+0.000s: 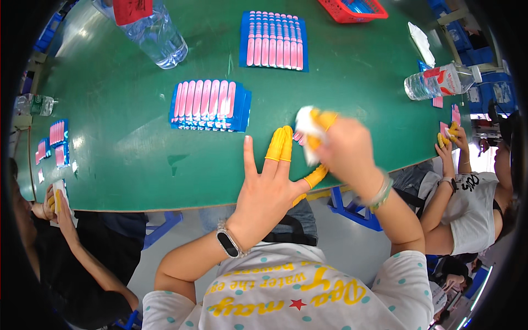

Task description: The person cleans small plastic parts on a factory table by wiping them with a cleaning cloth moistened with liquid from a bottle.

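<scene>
My left hand rests on the green table near its front edge, fingers stretched out and apart, with yellow finger cots on several of them. A wristband with a dark face is on that wrist. Just to its right, my right hand, slightly blurred, is closed around a crumpled white wiping cloth and presses it toward the tabletop. A small pink-striped piece peeks out at the cloth's left side; the rest of it is hidden. Beyond my left hand lies a stack of blue sheets with pink strips.
A second blue-and-pink stack lies farther back, near a red basket. A large clear bottle stands back left; a smaller bottle is at right. Co-workers sit at both sides, their hands at the table.
</scene>
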Available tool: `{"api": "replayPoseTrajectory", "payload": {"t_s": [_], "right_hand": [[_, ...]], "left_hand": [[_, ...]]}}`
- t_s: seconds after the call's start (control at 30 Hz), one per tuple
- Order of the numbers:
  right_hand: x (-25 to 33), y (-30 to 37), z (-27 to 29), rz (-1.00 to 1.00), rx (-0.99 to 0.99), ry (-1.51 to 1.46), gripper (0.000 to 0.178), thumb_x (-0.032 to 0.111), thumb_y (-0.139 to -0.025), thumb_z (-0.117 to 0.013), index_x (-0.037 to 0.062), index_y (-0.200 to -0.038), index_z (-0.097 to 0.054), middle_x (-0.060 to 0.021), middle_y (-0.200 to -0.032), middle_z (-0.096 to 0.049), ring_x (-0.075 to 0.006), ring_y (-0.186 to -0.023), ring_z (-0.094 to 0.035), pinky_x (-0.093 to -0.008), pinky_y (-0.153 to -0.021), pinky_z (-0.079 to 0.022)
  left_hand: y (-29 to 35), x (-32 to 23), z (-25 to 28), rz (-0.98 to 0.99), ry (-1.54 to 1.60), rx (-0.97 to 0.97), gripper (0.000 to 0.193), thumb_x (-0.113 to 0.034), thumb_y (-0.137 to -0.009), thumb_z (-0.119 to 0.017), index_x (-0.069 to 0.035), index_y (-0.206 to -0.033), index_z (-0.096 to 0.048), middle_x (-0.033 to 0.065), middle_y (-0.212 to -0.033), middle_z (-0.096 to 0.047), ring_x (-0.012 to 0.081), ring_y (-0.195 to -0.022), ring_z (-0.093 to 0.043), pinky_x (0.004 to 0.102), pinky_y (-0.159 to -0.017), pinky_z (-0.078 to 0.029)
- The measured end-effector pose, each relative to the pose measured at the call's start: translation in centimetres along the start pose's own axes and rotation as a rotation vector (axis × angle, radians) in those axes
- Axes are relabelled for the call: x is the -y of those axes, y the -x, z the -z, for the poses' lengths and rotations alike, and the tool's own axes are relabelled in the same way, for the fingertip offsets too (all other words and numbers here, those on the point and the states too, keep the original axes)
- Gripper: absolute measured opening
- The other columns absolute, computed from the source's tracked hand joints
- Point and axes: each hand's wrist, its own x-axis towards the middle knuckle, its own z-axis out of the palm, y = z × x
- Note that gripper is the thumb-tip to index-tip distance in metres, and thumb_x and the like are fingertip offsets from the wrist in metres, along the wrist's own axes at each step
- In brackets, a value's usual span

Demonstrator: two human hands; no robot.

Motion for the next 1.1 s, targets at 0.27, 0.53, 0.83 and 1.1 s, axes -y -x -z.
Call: {"api": "replayPoseTrajectory", "payload": {"t_s": [0.27,0.53,0.83,1.1], "right_hand": [[-1.9,0.0,-0.2,-0.087,-0.106,-0.088,0.028,0.015,-0.066,-0.077,0.0051,-0.091,-0.068,-0.0106,-0.074,-0.063,-0.0289,-0.066,-0.064,-0.0390,-0.060,-0.052],[-3.6,0.7,0.4,-0.022,-0.085,0.004,0.035,0.015,-0.068,-0.077,0.0050,-0.100,-0.068,-0.0111,-0.075,-0.062,-0.0313,-0.065,-0.061,-0.0401,-0.059,-0.050],[-0.3,4.1,1.1,-0.029,-0.070,0.067,0.024,0.013,-0.064,-0.079,0.0071,-0.081,-0.063,-0.0095,-0.072,-0.058,-0.0270,-0.062,-0.059,-0.0399,-0.059,-0.049],[-0.3,5.2,1.9,-0.036,-0.018,0.042,0.028,0.014,-0.068,-0.079,0.0057,-0.092,-0.067,-0.0102,-0.074,-0.061,-0.0301,-0.069,-0.061,-0.0420,-0.060,-0.049]], "left_hand": [[-0.5,-0.2,0.1,0.004,-0.027,-0.096,0.059,-0.040,-0.073,-0.076,-0.047,-0.128,-0.058,0.0288,-0.138,-0.045,0.0379,-0.138,-0.037,0.0750,-0.110,-0.013],[-0.3,-0.2,0.4,-0.024,-0.010,-0.128,0.058,-0.038,-0.077,-0.073,-0.040,-0.133,-0.057,0.0306,-0.140,-0.044,0.0374,-0.139,-0.037,0.0749,-0.110,-0.014],[-0.2,-0.1,0.2,-0.027,-0.106,-0.065,0.066,-0.037,-0.079,-0.071,-0.019,-0.139,-0.051,0.0321,-0.146,-0.037,0.0390,-0.139,-0.036,0.0748,-0.110,-0.014],[-0.3,-0.3,0.2,-0.003,-0.062,-0.082,0.070,-0.035,-0.075,-0.075,-0.020,-0.139,-0.052,0.0320,-0.147,-0.037,0.0382,-0.138,-0.038,0.0754,-0.109,-0.013]]}}
